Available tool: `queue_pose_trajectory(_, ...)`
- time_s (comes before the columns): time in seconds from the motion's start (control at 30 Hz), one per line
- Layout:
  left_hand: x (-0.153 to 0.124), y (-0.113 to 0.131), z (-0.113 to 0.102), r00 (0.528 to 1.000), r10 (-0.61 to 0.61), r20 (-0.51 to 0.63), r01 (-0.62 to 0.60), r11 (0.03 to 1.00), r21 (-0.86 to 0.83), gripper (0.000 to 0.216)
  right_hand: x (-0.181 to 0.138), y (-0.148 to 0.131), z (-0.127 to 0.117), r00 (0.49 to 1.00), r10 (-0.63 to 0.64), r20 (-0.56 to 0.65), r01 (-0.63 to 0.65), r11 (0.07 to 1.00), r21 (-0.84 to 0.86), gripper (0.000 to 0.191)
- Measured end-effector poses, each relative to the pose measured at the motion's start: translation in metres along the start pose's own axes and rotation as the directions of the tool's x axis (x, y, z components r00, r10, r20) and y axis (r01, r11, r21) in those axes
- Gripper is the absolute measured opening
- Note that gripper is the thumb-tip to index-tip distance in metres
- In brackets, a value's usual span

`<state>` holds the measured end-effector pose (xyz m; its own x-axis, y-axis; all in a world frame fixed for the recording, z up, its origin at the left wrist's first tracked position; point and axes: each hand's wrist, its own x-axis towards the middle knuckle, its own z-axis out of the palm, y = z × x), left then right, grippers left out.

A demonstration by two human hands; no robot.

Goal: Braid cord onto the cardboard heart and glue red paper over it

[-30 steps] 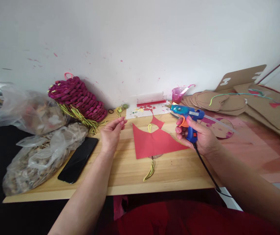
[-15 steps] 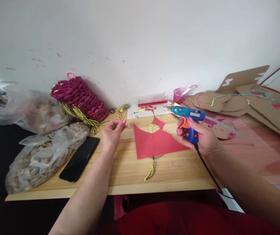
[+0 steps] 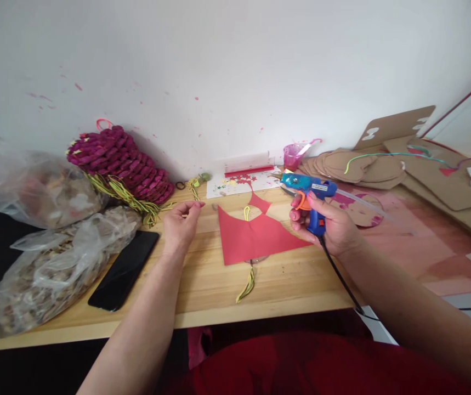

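Observation:
In my right hand [image 3: 334, 225] is a blue hot glue gun [image 3: 313, 186], its nozzle pointing left. A clear glue stick sticks out of its back and a black cord hangs from the grip. Below the nozzle, by my fingers, show a dark pointed piece and an orange loop; whether they are a separate tool I cannot tell. My left hand [image 3: 181, 225] is raised over the table with thumb and fingers pinched; anything in them is too small to make out. Between my hands lies a cut sheet of red paper [image 3: 255, 238], with a yellow cord loop [image 3: 247, 213] above and a yellow-green tassel [image 3: 247, 285] below.
Left are a black phone [image 3: 124, 271], plastic bags [image 3: 62, 263] and a magenta woven piece [image 3: 124, 164] with yellow strands. At the back lies white paper [image 3: 214, 188] with small stars, near a pink cup [image 3: 293, 156]. Cardboard pieces [image 3: 383, 164] pile up right.
The view has shifted slightly, so most things appear a little further left. My right hand still holds the glue gun, and my left hand stays pinched.

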<state>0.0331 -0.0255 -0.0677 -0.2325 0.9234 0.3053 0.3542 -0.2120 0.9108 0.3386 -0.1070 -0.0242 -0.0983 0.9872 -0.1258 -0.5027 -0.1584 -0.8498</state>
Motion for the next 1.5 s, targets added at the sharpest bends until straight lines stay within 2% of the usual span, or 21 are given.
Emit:
queue_pose_trajectory(0.17,0.001,0.001,0.001,0.999,-0.032,-0.030,0.032,0.999,0.001,0.020,0.000,-0.002,-0.001,1.000,-0.011,-0.027,0.011,1.000,-0.005,0.035)
queue_pose_trajectory(0.43,0.001,0.001,0.001,0.995,-0.102,0.001,0.102,0.995,-0.021,0.028,0.002,0.000,-0.004,0.999,-0.026,-0.018,0.026,0.999,-0.026,0.035)
queue_pose_trajectory(0.53,0.000,0.000,0.001,0.998,-0.050,0.048,0.052,0.998,-0.042,0.030,0.002,0.000,-0.004,1.000,-0.028,-0.013,0.027,0.999,-0.033,0.036)
queue_pose_trajectory(0.6,-0.002,0.001,0.000,0.998,-0.005,0.060,0.004,1.000,0.020,0.026,0.003,0.001,-0.004,1.000,-0.020,-0.015,0.019,0.999,-0.030,0.036)
queue_pose_trajectory(0.73,-0.006,0.005,0.000,0.997,0.050,0.057,-0.059,0.984,0.167,0.033,0.002,0.002,-0.003,0.999,0.006,-0.034,-0.006,1.000,-0.023,0.034)
queue_pose_trajectory(0.8,-0.008,0.008,0.002,0.993,0.095,0.072,-0.105,0.984,0.143,0.020,0.002,0.003,-0.003,1.000,0.014,-0.028,-0.014,1.000,-0.024,0.034)
queue_pose_trajectory(0.87,-0.011,0.011,0.005,0.988,0.129,0.090,-0.137,0.987,0.083,0.031,0.003,0.003,-0.003,1.000,0.012,-0.014,-0.012,1.000,-0.022,0.034)
queue_pose_trajectory(0.9,-0.012,0.014,0.006,0.987,0.127,0.094,-0.133,0.989,0.070,0.036,0.003,0.003,-0.003,1.000,0.010,-0.007,-0.010,1.000,-0.022,0.034)
queue_pose_trajectory(0.97,-0.016,0.018,0.008,0.991,0.082,0.110,-0.094,0.990,0.107,0.025,0.003,0.003,-0.004,1.000,0.003,0.001,-0.003,1.000,-0.025,0.034)
queue_pose_trajectory(1.03,-0.018,0.021,0.010,0.989,0.059,0.133,-0.080,0.984,0.159,0.027,0.003,0.003,-0.004,1.000,-0.002,0.013,0.002,1.000,-0.031,0.035)
queue_pose_trajectory(1.13,-0.020,0.022,0.012,0.970,0.173,0.170,-0.196,0.972,0.127,0.017,0.003,0.004,-0.004,0.999,-0.016,0.028,0.017,1.000,-0.024,0.035)
queue_pose_trajectory(1.2,-0.021,0.020,0.014,0.953,0.227,0.203,-0.246,0.966,0.077,0.030,0.003,0.004,-0.004,0.999,-0.027,0.025,0.027,1.000,-0.015,0.035)
queue_pose_trajectory(1.27,-0.022,0.018,0.015,0.950,0.192,0.247,-0.216,0.973,0.076,0.037,0.002,0.004,-0.003,0.999,-0.026,0.021,0.027,0.999,-0.017,0.034)
queue_pose_trajectory(1.37,-0.024,0.016,0.017,0.954,0.129,0.269,-0.180,0.968,0.174,0.024,0.003,0.005,-0.004,0.999,-0.009,0.038,0.011,0.999,-0.037,0.035)
queue_pose_trajectory(1.5,-0.025,0.018,0.015,0.948,0.102,0.303,-0.183,0.950,0.251,0.029,0.003,0.007,-0.004,0.998,0.015,0.068,-0.009,0.996,-0.087,0.035)
